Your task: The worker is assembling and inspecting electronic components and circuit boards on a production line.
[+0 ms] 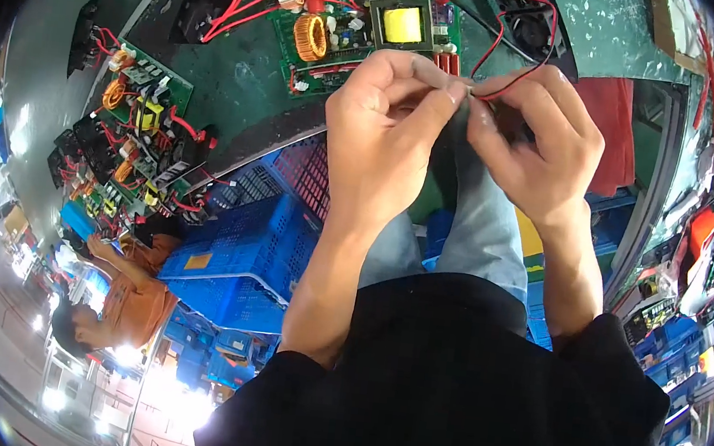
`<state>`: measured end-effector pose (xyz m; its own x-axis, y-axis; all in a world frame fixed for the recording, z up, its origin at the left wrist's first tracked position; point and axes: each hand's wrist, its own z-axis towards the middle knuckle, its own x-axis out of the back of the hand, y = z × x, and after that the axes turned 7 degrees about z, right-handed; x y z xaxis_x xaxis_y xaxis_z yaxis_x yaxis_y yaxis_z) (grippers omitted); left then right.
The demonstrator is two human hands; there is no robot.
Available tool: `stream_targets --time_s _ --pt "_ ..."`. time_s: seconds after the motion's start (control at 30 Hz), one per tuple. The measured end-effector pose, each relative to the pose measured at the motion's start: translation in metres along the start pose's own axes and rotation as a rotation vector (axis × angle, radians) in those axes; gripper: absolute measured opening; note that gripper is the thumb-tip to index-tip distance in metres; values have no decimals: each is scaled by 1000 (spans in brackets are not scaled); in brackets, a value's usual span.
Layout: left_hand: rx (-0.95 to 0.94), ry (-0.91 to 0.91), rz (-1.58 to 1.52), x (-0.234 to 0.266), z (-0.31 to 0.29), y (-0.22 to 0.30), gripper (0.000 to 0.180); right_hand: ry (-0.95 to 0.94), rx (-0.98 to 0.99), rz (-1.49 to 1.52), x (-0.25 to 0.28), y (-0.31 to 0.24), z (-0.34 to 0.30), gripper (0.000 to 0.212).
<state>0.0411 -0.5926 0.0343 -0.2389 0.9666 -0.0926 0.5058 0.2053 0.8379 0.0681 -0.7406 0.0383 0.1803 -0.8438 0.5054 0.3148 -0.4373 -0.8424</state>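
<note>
In front of my chest, at the table's edge, both hands meet fingertip to fingertip. My right hand [544, 142] is closed in a pinch on a thin pair of red and black wires [553, 35] that loops up toward a black fan [531, 31]. My left hand [388, 130] pinches at the wires' end; a tiny pale piece shows between the fingertips, too small to name. Just beyond the hands lies a green circuit board [340, 26], with a copper-wound coil [310, 37], a yellow transformer [402, 25] and red wires on it.
More circuit boards with coils and red wires [146, 118] crowd the green table [246, 81] at left. Blue plastic crates [237, 245] stand below its edge. Another person [136, 296] works at far left. Red wires [710, 77] hang at right, near a red cloth [603, 131].
</note>
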Motion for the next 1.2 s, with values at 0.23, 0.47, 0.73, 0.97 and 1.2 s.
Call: stream_targets --time_s 0.23,0.47,0.73,0.97,1.2 --pt "-680 455 616 12 10 -23 11 4 350 -430 -16 22 23 23" --pt "-698 703 899 67 16 -44 22 -88 386 -543 -26 37 25 22" --pt "-828 625 1061 49 25 -37 54 -50 216 -562 -37 21 24 19" --pt "-761 551 989 49 28 -45 62 -9 246 -601 -39 20 25 14" --pt "-762 520 942 65 30 -54 59 -71 217 -633 -38 16 27 16"
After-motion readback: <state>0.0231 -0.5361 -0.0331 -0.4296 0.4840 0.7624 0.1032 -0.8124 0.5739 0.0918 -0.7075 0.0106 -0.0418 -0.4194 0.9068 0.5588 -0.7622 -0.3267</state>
